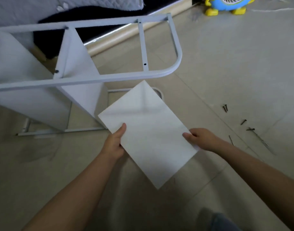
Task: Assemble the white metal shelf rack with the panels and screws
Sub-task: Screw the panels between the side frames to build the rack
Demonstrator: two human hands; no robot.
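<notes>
Both of our hands hold a loose white panel (148,130) above the tiled floor (226,72). Our left hand (115,142) grips the panel's left long edge: the thumb lies flat on the top face, pointing up along the edge, while the other fingers are tucked underneath, out of sight. Our right hand (201,139) takes the opposite long edge near the closer corner, thumb pressed on top and the curled fingers wrapped round the rim. The panel sits tilted, one corner pointing away from us toward the rack and the nearest corner pointing back at us.

Just beyond it the white metal rack frame (109,75) lies on its side, its rounded tube end toward the right. Two fitted panels (76,64) already stand between the side rails at the left, dark screw heads showing where they meet the tube. Farther right, a bare crossbar (143,47) shows an open hole near its lower end.

Dark screws (243,122) lie scattered on the floor to the right of our right hand, well apart from the panel. At the top right stands a blue and yellow toy fan (226,4); at the top left we see a quilted mattress (43,7).
</notes>
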